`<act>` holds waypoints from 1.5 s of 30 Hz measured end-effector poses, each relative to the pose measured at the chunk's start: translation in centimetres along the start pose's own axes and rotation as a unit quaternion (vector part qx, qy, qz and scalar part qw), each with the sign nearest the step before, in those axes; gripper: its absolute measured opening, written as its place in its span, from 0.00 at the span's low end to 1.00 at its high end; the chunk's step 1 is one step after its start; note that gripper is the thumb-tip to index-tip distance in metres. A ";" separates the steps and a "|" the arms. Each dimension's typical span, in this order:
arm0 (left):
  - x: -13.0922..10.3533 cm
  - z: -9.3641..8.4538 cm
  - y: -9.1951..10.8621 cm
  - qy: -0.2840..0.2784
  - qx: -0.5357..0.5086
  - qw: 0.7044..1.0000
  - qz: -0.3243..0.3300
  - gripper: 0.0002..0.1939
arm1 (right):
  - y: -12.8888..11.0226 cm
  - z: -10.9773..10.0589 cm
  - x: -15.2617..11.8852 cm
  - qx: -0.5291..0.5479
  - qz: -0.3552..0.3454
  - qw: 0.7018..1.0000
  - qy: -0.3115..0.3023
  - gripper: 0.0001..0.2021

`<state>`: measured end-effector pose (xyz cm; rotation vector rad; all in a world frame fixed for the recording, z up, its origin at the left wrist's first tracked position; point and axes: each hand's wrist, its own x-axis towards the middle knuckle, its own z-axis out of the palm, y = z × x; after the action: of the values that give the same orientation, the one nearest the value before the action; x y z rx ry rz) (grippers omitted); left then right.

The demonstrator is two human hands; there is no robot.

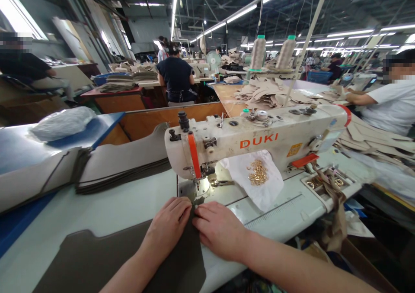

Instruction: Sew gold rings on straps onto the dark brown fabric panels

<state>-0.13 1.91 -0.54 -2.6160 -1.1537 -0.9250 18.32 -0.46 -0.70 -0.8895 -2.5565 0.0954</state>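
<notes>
A large dark grey-brown panel (129, 258) lies on the pale sewing table, its upper corner near the needle area of the white sewing machine (227, 141). My left hand (171, 219) rests on that corner with its fingers pressed together on the panel. Close beside it on the right, my right hand (220, 228) has its fingers curled at the panel's edge, near a small dark piece (199, 201). The fingertips of both hands nearly meet just in front of the presser foot. Gold rings (258, 172) sit on a white cloth (270, 198) under the machine arm.
Stacked grey panels (126, 163) lie at the left. A plastic-wrapped bundle (63, 122) is behind them. An open tray (333, 182) with rings and a hanging strap stands at the right. Thread cones (258, 55) rise behind the machine. Several people sit farther off.
</notes>
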 end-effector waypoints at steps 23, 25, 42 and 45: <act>0.3 0.0 0.3 -0.001 -0.025 0.999 -0.031 0.12 | 0.0 -0.3 0.6 0.027 0.038 0.999 -0.001 0.11; 0.3 0.0 0.2 -0.001 -0.018 1.000 -0.019 0.12 | -0.1 -0.4 0.5 0.026 0.037 0.999 -0.001 0.11; 0.2 0.0 -0.5 0.000 -0.016 1.000 0.016 0.11 | -0.1 0.1 0.3 -0.020 -0.013 1.000 -0.005 0.08; 0.3 -0.1 -0.4 -0.001 -0.014 1.000 0.014 0.11 | -0.1 0.1 0.3 -0.020 -0.013 1.000 -0.005 0.08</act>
<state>-0.32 2.32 -0.36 -2.6478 -1.1099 -0.9402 18.00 -0.34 -0.67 -0.8729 -2.5859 0.0417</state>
